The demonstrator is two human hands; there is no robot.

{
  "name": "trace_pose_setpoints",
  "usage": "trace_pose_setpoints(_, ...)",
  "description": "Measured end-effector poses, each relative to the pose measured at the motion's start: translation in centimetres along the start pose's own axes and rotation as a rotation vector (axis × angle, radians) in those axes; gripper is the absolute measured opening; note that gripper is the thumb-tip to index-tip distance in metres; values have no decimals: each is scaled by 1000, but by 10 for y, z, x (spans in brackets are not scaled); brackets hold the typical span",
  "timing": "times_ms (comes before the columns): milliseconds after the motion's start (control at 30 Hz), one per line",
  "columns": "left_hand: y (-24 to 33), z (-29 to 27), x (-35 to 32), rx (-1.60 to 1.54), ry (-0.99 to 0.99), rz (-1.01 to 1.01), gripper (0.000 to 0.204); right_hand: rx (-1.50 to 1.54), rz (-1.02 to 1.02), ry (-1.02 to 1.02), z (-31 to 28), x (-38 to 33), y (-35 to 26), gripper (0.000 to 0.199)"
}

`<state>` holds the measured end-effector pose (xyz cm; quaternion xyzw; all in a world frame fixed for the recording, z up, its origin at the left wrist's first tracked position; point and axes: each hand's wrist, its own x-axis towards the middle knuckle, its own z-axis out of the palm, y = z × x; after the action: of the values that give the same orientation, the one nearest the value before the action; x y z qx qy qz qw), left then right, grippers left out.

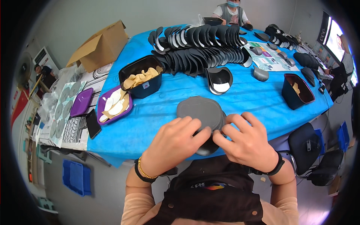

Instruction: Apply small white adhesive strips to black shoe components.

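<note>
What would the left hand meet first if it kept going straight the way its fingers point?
The left hand points up and to the right, its fingertips already resting on the grey oval pad. Past that pad, it would probably reach the lone black curved piece on the blue table cover, though depth is hard to judge.

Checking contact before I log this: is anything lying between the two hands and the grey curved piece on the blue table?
Nothing visible: left hand and right hand both press directly on the grey piece.

Bright, even light; fisheye-bent edges.
</note>
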<state>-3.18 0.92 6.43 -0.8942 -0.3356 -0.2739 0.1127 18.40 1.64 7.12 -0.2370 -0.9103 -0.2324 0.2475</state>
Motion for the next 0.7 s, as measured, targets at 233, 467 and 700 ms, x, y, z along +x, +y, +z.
trace_pose_setpoints(233,8,9,7,-201,343,-258,39,-267,201,176,2,20,-11,10)
trace_pose_setpoints(467,12,13,-12,-844,751,-588,43,-269,322,249,1,23,6,14)
trace_pose_setpoints(700,6,34,-31,-894,475,-722,11,-78,600,369,24,11,29,8)
